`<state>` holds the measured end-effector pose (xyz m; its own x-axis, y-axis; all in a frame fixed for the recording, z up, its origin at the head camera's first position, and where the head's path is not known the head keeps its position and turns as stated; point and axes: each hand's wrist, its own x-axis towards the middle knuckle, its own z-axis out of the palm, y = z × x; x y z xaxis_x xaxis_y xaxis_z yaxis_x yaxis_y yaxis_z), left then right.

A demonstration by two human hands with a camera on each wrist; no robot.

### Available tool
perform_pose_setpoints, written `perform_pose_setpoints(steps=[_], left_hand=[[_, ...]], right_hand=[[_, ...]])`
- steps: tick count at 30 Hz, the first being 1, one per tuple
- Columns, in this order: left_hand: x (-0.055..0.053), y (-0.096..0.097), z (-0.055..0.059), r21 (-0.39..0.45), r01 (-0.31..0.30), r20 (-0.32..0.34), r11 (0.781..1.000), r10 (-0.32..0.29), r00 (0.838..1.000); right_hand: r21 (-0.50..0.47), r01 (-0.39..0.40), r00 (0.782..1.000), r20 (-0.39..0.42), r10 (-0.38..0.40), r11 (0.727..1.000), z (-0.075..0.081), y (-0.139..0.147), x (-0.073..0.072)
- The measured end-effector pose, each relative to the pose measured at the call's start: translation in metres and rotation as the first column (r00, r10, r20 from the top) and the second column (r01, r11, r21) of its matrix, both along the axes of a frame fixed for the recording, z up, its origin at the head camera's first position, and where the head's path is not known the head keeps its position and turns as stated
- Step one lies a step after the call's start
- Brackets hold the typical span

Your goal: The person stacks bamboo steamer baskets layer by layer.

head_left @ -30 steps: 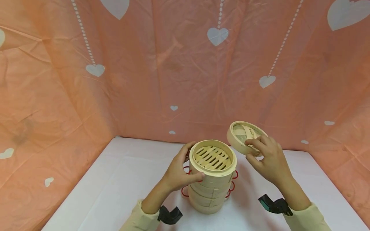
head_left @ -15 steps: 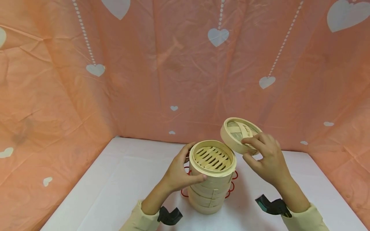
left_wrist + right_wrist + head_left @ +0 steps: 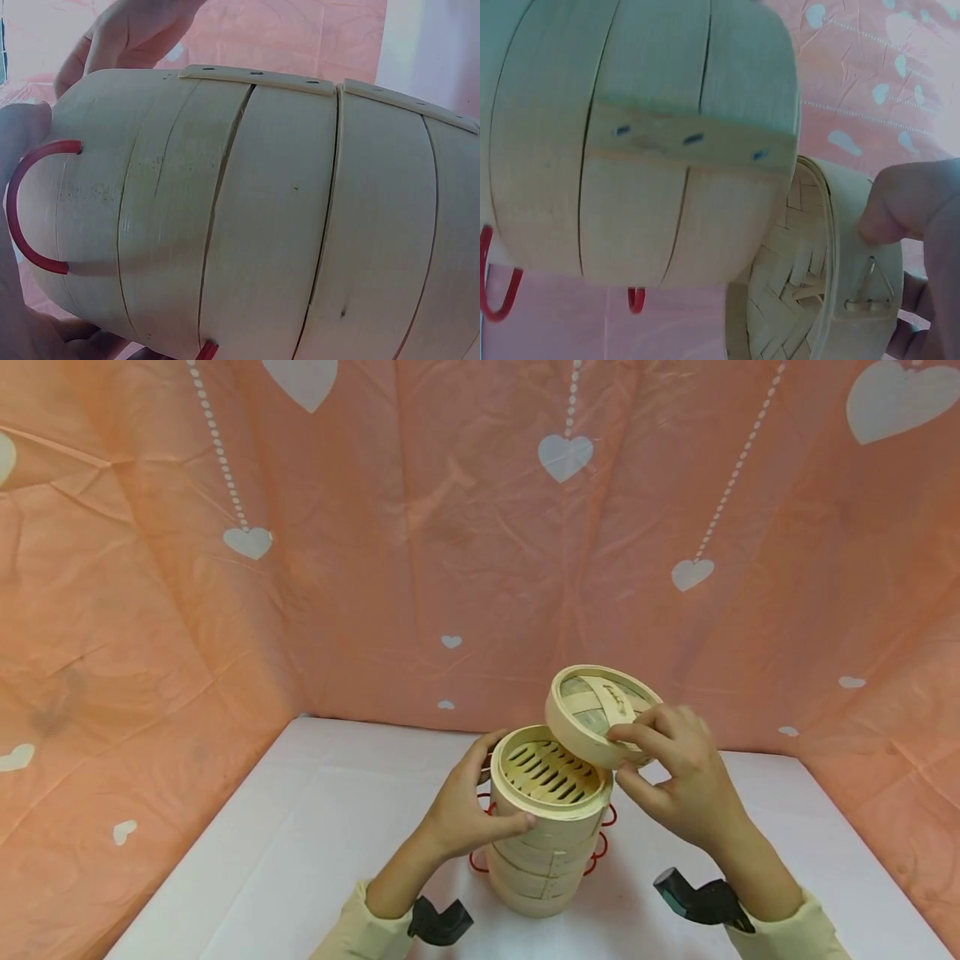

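A round bamboo steamer (image 3: 536,868) of stacked tiers stands upright on the table, red loops on its sides. Its top tier is uncovered, with a slatted floor (image 3: 551,772) showing inside. My left hand (image 3: 461,814) grips the upper part from the left, thumb across the front and fingers round the far side. Between thumb and fingers my right hand (image 3: 682,785) pinches the rim of the steamer lid (image 3: 588,747). The lid is tilted and overlaps the right rear of the steamer's opening. In the right wrist view the woven underside of the lid (image 3: 791,262) shows beside the stack.
A white cloth-covered table (image 3: 300,843) lies beneath the steamer. Pink-orange sheeting (image 3: 420,552) with pale hearts hangs behind and on both sides. Each wrist carries a small black device (image 3: 442,921) near a beige sleeve (image 3: 367,931).
My right hand has carried the lid leftward from beside the steamer to over the right rear of its opening. The left hand and the steamer have stayed in place.
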<state>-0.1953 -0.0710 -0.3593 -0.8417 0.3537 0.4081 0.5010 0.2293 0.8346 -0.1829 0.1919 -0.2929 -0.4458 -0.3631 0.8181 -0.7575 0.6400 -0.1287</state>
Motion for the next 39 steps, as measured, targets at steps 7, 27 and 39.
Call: perform_pose_setpoints(steps=[7,27,39], left_hand=[[-0.001,-0.001,-0.002,0.010,0.000,0.004,1.000,0.000,1.000],[-0.003,-0.002,-0.003,0.005,-0.012,-0.003,1.000,0.012,1.000],[-0.003,-0.001,-0.002,0.007,-0.018,-0.003,1.000,0.018,1.000]], right_hand=[[0.025,-0.069,0.997,-0.034,0.069,0.997,0.000,-0.010,0.004],[0.063,-0.166,0.984,-0.054,0.170,0.984,-0.004,-0.034,0.018],[0.088,-0.158,0.985,-0.052,0.163,0.983,-0.008,-0.038,0.020]])
